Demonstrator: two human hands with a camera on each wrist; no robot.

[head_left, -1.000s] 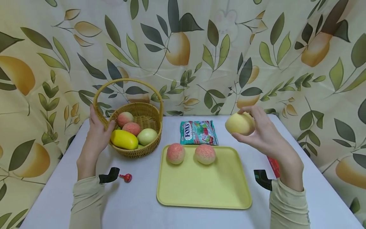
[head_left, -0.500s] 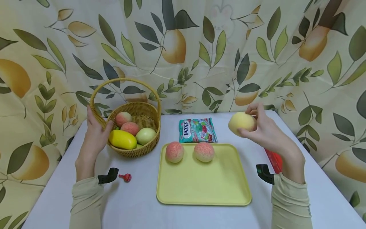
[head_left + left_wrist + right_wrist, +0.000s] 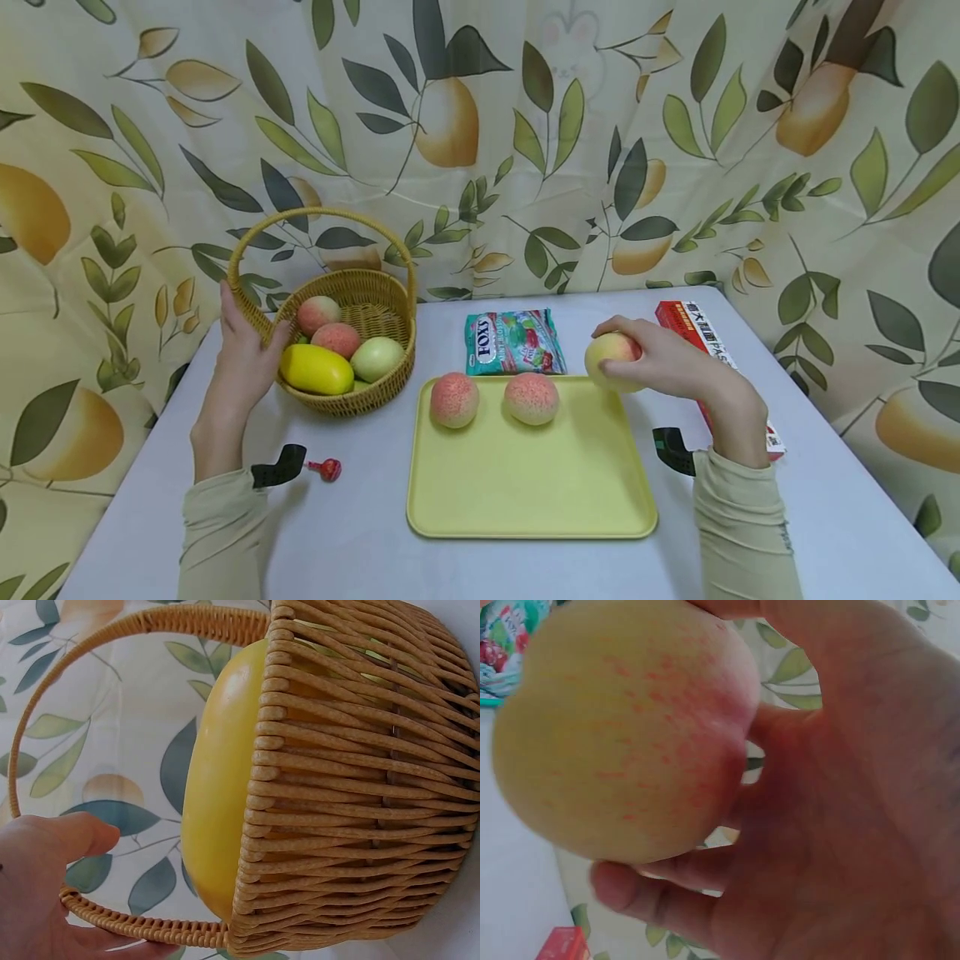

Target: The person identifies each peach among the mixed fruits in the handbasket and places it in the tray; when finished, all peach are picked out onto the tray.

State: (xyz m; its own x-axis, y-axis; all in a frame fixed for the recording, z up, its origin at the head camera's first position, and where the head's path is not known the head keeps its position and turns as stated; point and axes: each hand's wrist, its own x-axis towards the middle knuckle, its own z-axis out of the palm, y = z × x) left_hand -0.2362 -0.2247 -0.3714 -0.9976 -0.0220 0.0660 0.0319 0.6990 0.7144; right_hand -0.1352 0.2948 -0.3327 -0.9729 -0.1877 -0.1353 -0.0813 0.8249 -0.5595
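The left hand (image 3: pixel 242 358) has its grip curled round the handle (image 3: pixel 322 212) of a wicker basket (image 3: pixel 352 406) of fruit (image 3: pixel 317 370), two pink peaches (image 3: pixel 454 401) sit on the yellow tray (image 3: pixel 532 483), and at its far right corner a yellow-red peach (image 3: pixel 606 358) is pinched in the grip of the right hand (image 3: pixel 670 360).

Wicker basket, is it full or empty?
Partly full: in the head view, the wicker basket holds a yellow fruit, two pinkish fruits and a pale green fruit, with bare weave showing.

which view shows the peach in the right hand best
Right wrist view: the peach is large there, its red streaks visible. The head view shows it smaller, partly covered by the right hand; the left wrist view lacks it.
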